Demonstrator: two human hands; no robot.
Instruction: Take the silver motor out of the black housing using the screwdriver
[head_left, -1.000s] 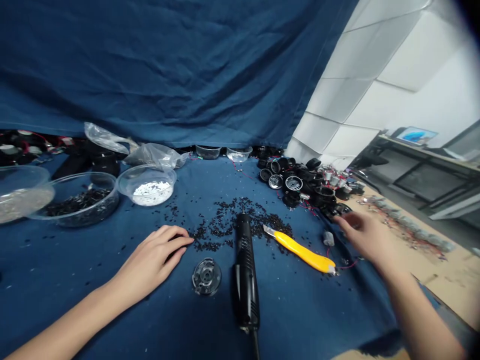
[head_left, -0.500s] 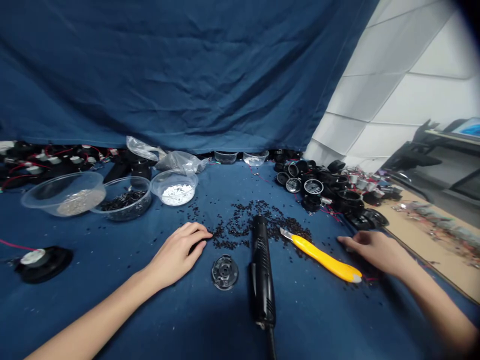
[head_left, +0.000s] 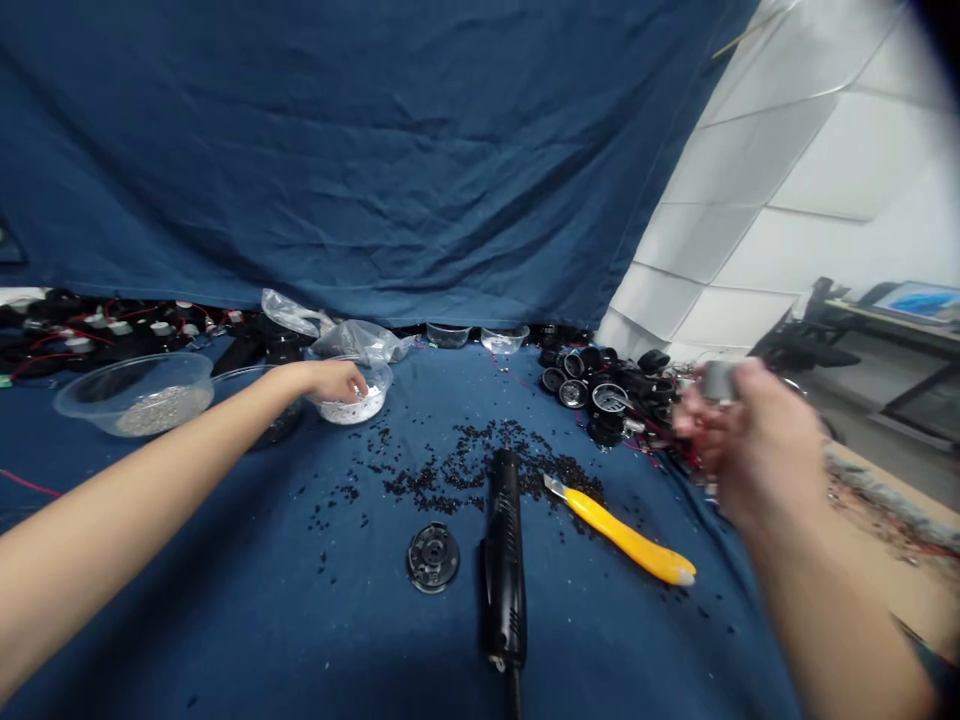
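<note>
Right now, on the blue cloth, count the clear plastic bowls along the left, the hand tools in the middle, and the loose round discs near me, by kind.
Clear plastic bowls: 3, one under the left hand with white bits
Hand tools: 2, black tool and yellow knife
Round disc: 1
Total: 6
The right hand holds a small grey part.

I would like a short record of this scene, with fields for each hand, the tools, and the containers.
left hand: left hand reaches into the bowl of white pieces
right hand: right hand is raised above the cloth, fingers closed on a small grey part; blurred
tools: black electric tool and yellow utility knife lie side by side
loose parts: round black disc; scattered black pellets
other container: clear bowl of grey bits
surface: blue cloth
</note>
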